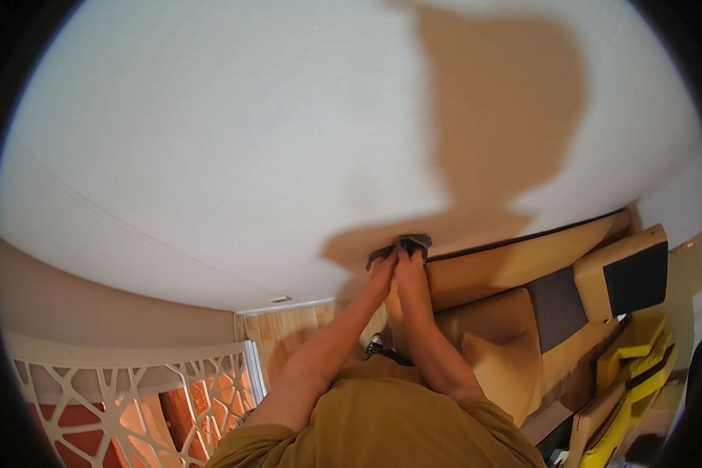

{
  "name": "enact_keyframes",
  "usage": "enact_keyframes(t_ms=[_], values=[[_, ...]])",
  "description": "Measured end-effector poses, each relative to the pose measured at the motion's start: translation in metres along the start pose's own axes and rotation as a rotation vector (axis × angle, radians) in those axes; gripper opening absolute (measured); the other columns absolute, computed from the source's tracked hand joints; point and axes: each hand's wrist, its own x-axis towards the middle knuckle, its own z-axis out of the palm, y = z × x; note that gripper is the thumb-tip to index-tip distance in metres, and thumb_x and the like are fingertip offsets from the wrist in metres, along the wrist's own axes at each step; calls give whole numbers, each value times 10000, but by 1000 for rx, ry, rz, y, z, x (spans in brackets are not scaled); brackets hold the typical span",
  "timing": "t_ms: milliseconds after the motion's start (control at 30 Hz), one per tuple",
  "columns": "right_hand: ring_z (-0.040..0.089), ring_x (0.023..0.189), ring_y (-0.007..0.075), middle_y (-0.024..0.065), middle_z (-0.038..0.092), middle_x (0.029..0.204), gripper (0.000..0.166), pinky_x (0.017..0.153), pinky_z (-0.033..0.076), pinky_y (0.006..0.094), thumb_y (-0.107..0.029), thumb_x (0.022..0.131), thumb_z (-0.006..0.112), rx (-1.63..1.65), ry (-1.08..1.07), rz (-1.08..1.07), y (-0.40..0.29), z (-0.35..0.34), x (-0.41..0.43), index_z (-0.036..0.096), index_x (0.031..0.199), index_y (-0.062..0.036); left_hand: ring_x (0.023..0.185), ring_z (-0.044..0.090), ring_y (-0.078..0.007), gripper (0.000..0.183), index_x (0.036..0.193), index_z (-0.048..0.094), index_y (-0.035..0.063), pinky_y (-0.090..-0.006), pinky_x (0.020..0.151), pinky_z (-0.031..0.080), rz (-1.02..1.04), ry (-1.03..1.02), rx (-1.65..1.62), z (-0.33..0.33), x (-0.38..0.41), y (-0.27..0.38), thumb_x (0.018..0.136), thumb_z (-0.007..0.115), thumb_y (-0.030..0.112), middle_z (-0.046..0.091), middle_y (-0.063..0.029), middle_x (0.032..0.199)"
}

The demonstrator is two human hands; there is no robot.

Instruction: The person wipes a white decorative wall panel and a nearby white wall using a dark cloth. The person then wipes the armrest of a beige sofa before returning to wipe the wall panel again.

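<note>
My left hand (pixel 380 271) and my right hand (pixel 409 263) are close together at the middle of the view, both arms stretched forward. A crumpled dark cloth-like piece (pixel 420 240) is gripped between them, its edges showing beyond the fingers on both sides. Its exact kind is too blurred to tell. Just past the hands rises a white wall (pixel 210 146), with my shadow falling across it. Whether the dark piece touches the wall, I cannot tell. Below and right of my hands is a tan sofa (pixel 497 263) whose back runs along the wall.
Dark grey panels (pixel 558 304) cover parts of the sofa, and a tan cushion (pixel 497 368) lies on its seat. Yellow items (pixel 635 351) are stacked at right. A pale lattice partition (pixel 108 392) stands at left. Wooden floor (pixel 286 330) and a shoe (pixel 374 346) show below.
</note>
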Motion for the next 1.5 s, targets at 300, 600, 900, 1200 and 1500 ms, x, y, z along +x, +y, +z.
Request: enact_keyframes(t_ms=[300,600,900,1200,1500], values=[[579,727,206,117,571,899,80,584,518,361,-28,943,454,178,-72,279,0,-2,38,509,955,29,853,574,-129,225,1045,658,23,-269,709,457,78,-65,-6,-10,-5,0,940,648,222,628,-44,961],[686,912,290,168,647,1059,272,762,613,384,-149,959,501,43,-448,195,-31,21,-20,561,1153,31,844,575,-108,262,1056,662,17,-248,713,454,124,177,57,-51,-83,77,947,641,254,636,-48,967],[685,926,327,186,657,1044,272,770,613,452,-161,981,440,200,-614,498,50,42,35,579,1146,3,736,551,-142,291,1016,654,-7,-305,669,440,205,242,265,-89,-49,40,936,643,273,630,-50,828],[658,1014,301,164,636,1122,217,936,562,441,-153,975,530,169,-698,456,-58,62,-43,599,1114,-1,841,599,-180,348,1039,634,-72,-341,741,485,438,465,254,-101,-112,89,963,600,266,676,-117,918],[651,1030,297,146,635,1145,250,925,551,441,-125,986,490,66,-636,608,74,117,-11,573,1197,-19,848,664,-324,260,975,650,-68,-439,744,501,266,491,420,-171,-78,57,938,584,181,690,-224,932]])
